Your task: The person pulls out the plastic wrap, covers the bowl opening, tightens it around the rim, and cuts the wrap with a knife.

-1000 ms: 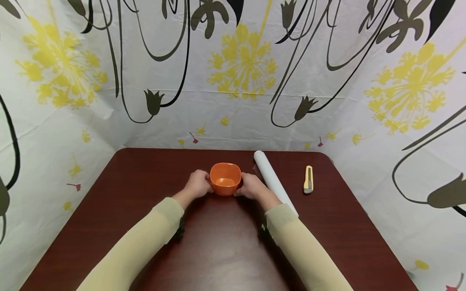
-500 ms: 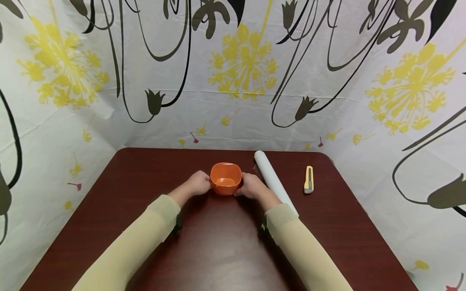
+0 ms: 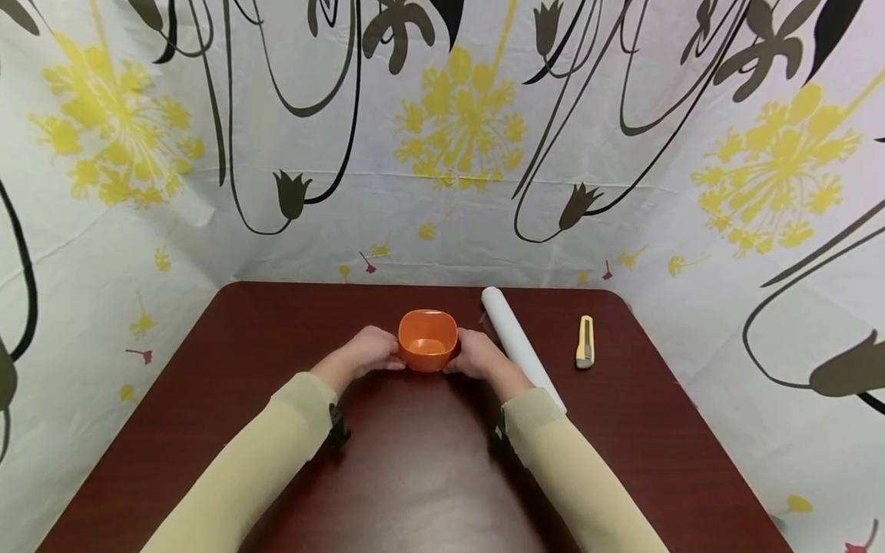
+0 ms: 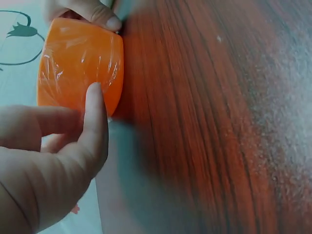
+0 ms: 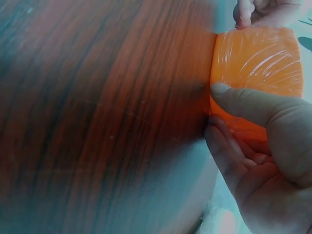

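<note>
An orange bowl [image 3: 428,352] with rounded corners stands on the dark red-brown table [image 3: 429,461]. Wrinkled clear plastic film [image 4: 78,61] clings to its side in both wrist views. My right hand [image 3: 477,353] grips the bowl's right side, its thumb [image 5: 239,97] across the near face and the other fingers at the side and low down. At the left side is my left hand [image 3: 369,351], its thumb [image 4: 95,117] stretched out before the bowl and its fingers reaching to the bowl's side. Whether that thumb presses on the film cannot be told.
A long white roll [image 3: 522,346] lies slantwise just right of my right hand. Farther right lies a yellow box cutter [image 3: 585,342]. Patterned white fabric [image 3: 346,246] hangs behind the table and along both sides.
My left hand drew its fingers together half a second ago, then spread thumb and fingers at the bowl's left side; its wrist shifted slightly left. The right hand and the bowl hold still.
</note>
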Action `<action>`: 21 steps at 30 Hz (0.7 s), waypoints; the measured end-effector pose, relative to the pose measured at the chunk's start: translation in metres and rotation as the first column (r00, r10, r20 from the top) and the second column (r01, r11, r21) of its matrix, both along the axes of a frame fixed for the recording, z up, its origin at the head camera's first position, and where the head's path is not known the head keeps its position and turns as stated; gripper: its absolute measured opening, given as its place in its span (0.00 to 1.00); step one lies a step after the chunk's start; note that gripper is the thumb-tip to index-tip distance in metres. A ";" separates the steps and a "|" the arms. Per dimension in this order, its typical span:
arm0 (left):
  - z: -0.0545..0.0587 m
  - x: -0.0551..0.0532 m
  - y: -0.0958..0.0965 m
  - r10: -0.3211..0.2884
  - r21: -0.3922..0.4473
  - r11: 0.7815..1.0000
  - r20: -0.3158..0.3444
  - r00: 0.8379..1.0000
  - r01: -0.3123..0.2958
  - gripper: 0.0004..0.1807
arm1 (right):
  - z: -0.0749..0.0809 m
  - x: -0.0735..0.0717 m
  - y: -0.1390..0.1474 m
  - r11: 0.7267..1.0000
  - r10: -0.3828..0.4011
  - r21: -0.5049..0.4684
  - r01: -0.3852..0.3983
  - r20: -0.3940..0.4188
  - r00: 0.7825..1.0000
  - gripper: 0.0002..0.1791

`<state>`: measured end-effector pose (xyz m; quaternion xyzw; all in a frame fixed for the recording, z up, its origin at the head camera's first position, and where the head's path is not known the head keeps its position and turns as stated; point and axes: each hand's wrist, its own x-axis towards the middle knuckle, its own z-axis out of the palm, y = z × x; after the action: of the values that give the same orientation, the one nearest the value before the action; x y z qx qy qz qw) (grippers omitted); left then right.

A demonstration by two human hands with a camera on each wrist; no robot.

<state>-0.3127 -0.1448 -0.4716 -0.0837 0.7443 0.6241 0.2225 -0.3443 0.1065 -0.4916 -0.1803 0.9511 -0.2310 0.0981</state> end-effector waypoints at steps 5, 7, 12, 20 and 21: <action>0.003 0.001 0.001 0.056 -0.071 0.996 -0.043 0.998 -0.059 0.18 | 0.016 0.013 -0.007 0.999 -0.033 0.027 0.032 0.010 0.999 0.41; 0.003 0.002 0.002 0.090 -0.100 0.990 -0.064 0.994 -0.096 0.16 | 0.016 0.012 -0.006 0.999 -0.033 0.025 0.032 0.020 0.999 0.41; -0.001 0.008 0.007 0.113 -0.191 0.970 -0.193 0.975 -0.151 0.11 | 0.002 -0.005 -0.001 0.999 -0.019 0.036 0.018 0.019 1.000 0.37; 0.001 0.016 0.011 -0.090 -0.373 0.928 -0.221 0.971 0.001 0.29 | -0.047 -0.044 0.008 0.999 -0.021 0.046 0.021 -0.015 1.000 0.33; 0.002 0.015 0.011 -0.097 -0.376 0.927 -0.219 0.971 0.008 0.36 | -0.051 -0.047 0.008 0.999 -0.018 0.046 0.019 -0.023 1.000 0.33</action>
<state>-0.2978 -0.1334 -0.4695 -0.0301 0.8721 0.4708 0.1301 -0.3912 0.1143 -0.5422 -0.1715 0.9589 -0.2077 0.0896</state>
